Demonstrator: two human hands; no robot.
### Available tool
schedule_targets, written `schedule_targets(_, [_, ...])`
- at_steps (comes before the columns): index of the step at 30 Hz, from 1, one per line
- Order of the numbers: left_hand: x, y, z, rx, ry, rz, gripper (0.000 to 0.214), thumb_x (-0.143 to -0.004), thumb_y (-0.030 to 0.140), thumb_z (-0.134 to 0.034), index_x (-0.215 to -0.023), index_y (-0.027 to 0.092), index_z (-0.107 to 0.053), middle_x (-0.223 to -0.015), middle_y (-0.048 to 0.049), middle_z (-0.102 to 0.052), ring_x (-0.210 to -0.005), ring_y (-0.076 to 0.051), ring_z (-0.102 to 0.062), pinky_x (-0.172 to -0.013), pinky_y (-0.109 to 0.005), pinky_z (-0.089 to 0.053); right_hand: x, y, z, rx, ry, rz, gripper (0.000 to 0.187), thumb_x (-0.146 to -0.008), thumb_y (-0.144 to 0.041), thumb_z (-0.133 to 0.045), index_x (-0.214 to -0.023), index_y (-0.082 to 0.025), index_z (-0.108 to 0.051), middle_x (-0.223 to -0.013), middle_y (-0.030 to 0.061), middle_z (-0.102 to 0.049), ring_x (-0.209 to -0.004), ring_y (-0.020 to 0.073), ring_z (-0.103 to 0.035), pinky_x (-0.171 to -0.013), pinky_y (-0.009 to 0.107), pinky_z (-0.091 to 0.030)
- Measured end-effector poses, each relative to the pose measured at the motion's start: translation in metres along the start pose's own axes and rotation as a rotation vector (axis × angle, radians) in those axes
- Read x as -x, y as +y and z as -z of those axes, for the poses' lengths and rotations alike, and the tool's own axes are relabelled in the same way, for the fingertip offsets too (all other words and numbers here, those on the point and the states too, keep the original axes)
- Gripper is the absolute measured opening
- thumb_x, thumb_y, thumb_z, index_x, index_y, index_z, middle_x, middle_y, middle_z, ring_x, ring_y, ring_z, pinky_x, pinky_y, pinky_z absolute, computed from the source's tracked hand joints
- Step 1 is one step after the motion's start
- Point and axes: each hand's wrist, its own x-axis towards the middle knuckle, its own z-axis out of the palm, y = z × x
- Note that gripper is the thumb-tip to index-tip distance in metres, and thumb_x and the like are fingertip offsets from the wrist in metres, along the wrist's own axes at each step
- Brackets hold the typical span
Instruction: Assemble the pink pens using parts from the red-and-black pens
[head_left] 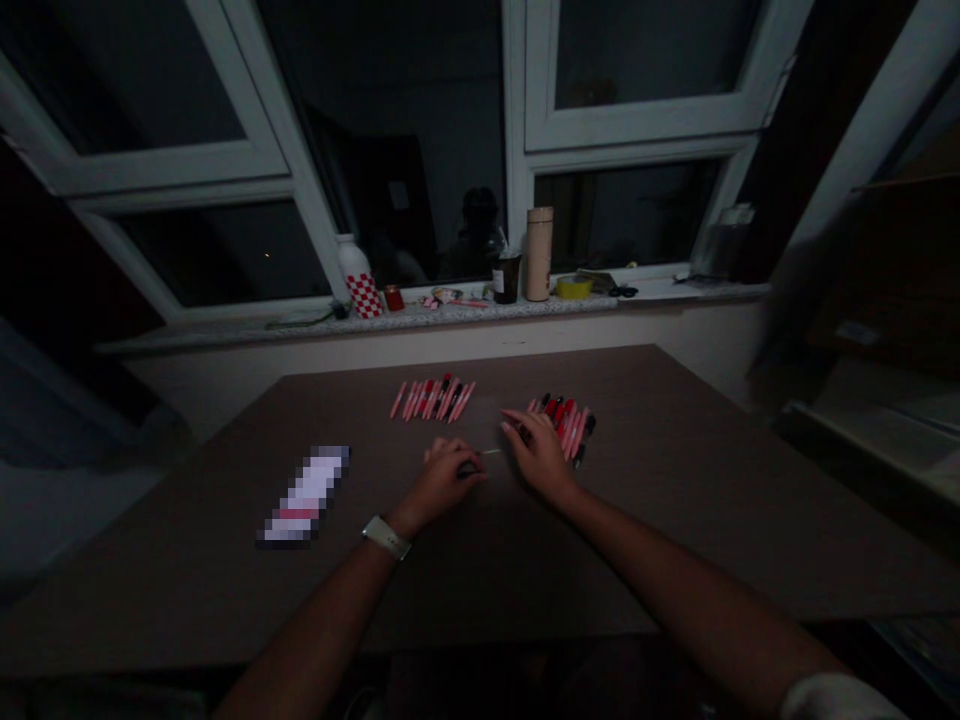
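Note:
My left hand (pixel 448 476), a pale watch on its wrist, is closed around a small dark-handled thing (pixel 469 467). A thin pale tip (pixel 490 452) points from it toward the right; its exact kind is too dim to make out. My right hand (pixel 538 446) hovers to the right of that tip with fingers partly stretched, thumb and forefinger apart, and I see nothing held there. Just beyond it lies a cluster of pink, red and black pens (pixel 574 428), partly covered by the hand. Farther back on the left, a similar row of pens (pixel 433 397) lies side by side.
On the brown table (pixel 675 480) a phone with a blurred screen (pixel 306 495) lies to the left. The windowsill behind carries a checkered bottle (pixel 361 280), a red jar (pixel 394 297), a dark cup (pixel 506 277), a beige flask (pixel 539 254) and yellow tape (pixel 574 288).

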Motion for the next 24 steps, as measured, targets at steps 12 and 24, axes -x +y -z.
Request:
schedule_targets(12, [-0.001,-0.008,-0.006,0.021,0.153,0.046,0.019,-0.097,0.037,-0.053,-0.100,0.021,-0.061,-0.099,-0.0055,-0.069,-0.100,-0.025,-0.055,-0.086,-0.037,-0.035,0.001,0.000,0.000,-0.039,-0.031,-0.007,0.030,-0.098,-0.032,-0.048,-0.119,-0.021,-0.066,-0.113,0.0103,-0.068,-0.107,0.0229,-0.061,-0.097,0.039,-0.046])
schedule_targets(24, [-0.001,-0.030,-0.008,-0.204,0.167,0.175,0.018,-0.092,0.033,-0.058,-0.101,0.023,-0.070,-0.104,-0.0102,-0.065,-0.104,-0.032,-0.046,-0.080,-0.040,-0.033,0.002,-0.003,0.001,-0.036,-0.045,-0.007,0.029,-0.097,-0.032,-0.048,-0.118,-0.020,-0.065,-0.112,0.0112,-0.066,-0.104,0.0225,-0.061,-0.095,0.038,-0.047])
